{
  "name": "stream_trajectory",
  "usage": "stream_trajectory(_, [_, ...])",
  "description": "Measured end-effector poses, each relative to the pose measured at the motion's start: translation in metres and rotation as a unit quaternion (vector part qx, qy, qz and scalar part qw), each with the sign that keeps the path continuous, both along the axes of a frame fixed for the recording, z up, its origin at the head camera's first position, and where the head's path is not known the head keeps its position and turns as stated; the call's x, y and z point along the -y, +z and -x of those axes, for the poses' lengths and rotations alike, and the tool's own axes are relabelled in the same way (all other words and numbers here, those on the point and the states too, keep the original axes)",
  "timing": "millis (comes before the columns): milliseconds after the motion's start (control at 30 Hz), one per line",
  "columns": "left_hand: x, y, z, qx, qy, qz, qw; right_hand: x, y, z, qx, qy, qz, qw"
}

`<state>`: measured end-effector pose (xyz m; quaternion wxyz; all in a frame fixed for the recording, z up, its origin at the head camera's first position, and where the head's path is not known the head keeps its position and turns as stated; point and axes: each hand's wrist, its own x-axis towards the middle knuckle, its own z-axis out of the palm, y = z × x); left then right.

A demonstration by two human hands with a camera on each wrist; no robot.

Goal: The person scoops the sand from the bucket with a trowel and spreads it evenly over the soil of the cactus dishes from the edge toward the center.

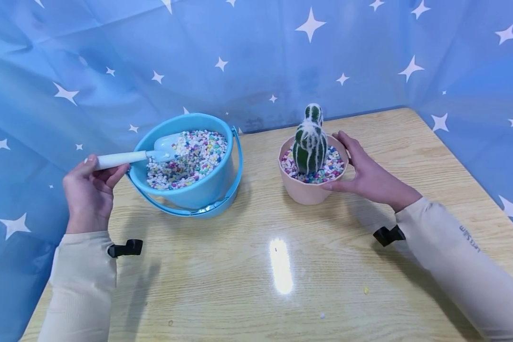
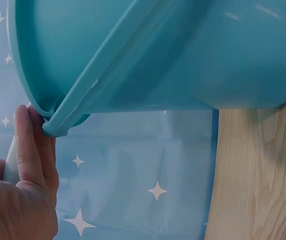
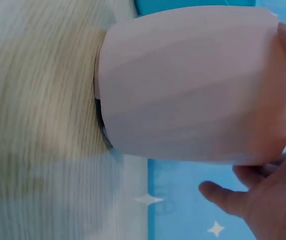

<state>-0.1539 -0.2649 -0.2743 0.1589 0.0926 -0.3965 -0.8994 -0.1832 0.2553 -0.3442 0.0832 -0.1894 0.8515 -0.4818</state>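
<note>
My left hand [image 1: 90,192] holds the white handle of a small scoop [image 1: 124,159] at the left rim of a blue bucket [image 1: 196,195]. The scoop's pale blue blade rests on multicoloured pebbles [image 1: 205,161] inside the bucket. In the left wrist view, the fingers [image 2: 29,155] are right beside the bucket's handle joint. My right hand [image 1: 372,178] grips the pink flowerpot [image 1: 303,191] from the right, thumb at the front rim and fingers round the far side. A green cactus [image 1: 309,147] with white threads stands in the pot among similar pebbles.
Both containers stand on a wooden table [image 1: 222,275], the bucket left of the pot. The bucket's bail handle [image 1: 239,161] hangs down toward the front. A blue curtain with white stars [image 1: 256,57] lines the back and sides. A few stray pebbles [image 1: 322,315] lie near the front.
</note>
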Motion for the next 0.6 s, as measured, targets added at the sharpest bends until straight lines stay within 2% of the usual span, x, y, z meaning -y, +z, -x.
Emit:
stream_trajectory(100, [-0.002, 0.000, -0.002, -0.003, 0.003, -0.004, 1.0000, 0.001, 0.001, 0.000, 0.004, -0.004, 0.006, 1.000])
stream_trajectory(300, [-0.009, 0.004, -0.002, -0.016, -0.003, -0.012, 0.9998, 0.005, 0.001, -0.003, -0.024, -0.035, -0.017, 0.999])
stream_trajectory(500, [-0.016, 0.007, -0.002, -0.018, -0.006, -0.008, 0.9998, 0.001, 0.000, -0.001, 0.000, -0.012, 0.009, 1.000])
stream_trajectory(600, [-0.018, 0.009, -0.001, -0.019, -0.006, -0.011, 0.9997, 0.002, -0.001, 0.000, -0.004, -0.011, 0.017, 1.000])
